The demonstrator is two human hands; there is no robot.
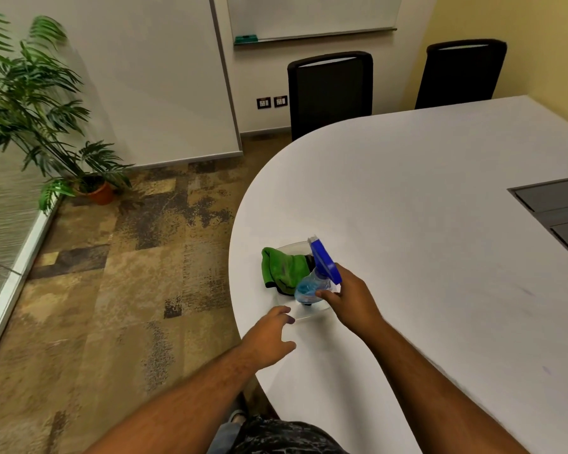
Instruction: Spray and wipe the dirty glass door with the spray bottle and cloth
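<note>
A clear spray bottle with blue liquid and a blue trigger head stands tilted on a clear tray near the rounded end of the white table. My right hand is wrapped around the bottle's neck and body. A crumpled green cloth lies on the tray just left of the bottle. My left hand hovers with fingers apart at the tray's near edge, holding nothing. A frosted glass panel runs along the far left.
Two black chairs stand at the table's far side. A potted palm sits in the left corner by the glass. A grey cable hatch is set into the table at right. Patterned carpet covers the floor.
</note>
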